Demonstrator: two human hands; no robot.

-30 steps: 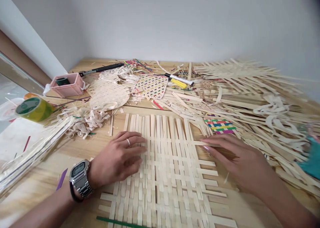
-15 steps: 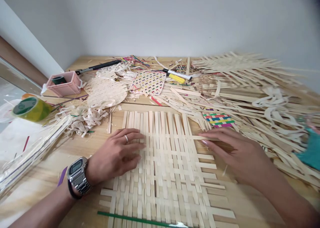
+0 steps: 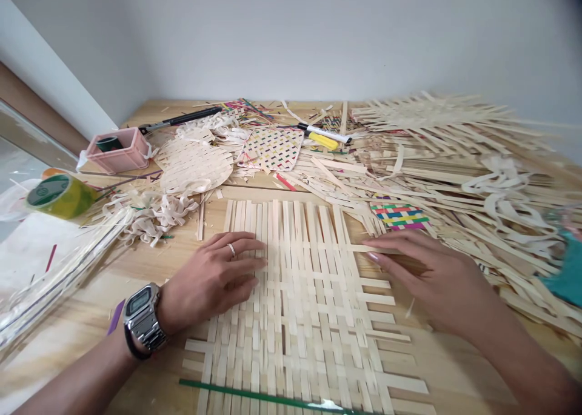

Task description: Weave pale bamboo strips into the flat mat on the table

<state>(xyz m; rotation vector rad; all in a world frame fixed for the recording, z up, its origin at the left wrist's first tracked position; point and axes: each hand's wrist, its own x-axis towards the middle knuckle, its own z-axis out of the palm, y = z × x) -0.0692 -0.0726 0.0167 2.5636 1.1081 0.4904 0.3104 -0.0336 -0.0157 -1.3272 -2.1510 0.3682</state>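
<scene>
A half-woven mat of pale flat strips (image 3: 300,336) lies on the table in front of me, its upright strips fanning loose at the far end. My right hand (image 3: 422,266) pinches the right end of a cross strip (image 3: 357,248) between thumb and fingers; the strip runs leftward in among the uprights. My left hand (image 3: 225,269), with a ring and a wrist watch, rests on the mat's left side, fingers spread and lying on the strips. Across the near part of the mat lies a thin green strip (image 3: 254,395).
Loose pale strips (image 3: 436,179) heap up at the right and back. A pink box (image 3: 120,151) and a tape roll (image 3: 61,195) stand at the left. Behind the mat lie a round woven piece (image 3: 195,166), a patterned woven square (image 3: 273,148) and a yellow marker (image 3: 322,140).
Almost nothing differs. The view has shifted slightly, and both hands keep the same places on the mat and the cross strip.
</scene>
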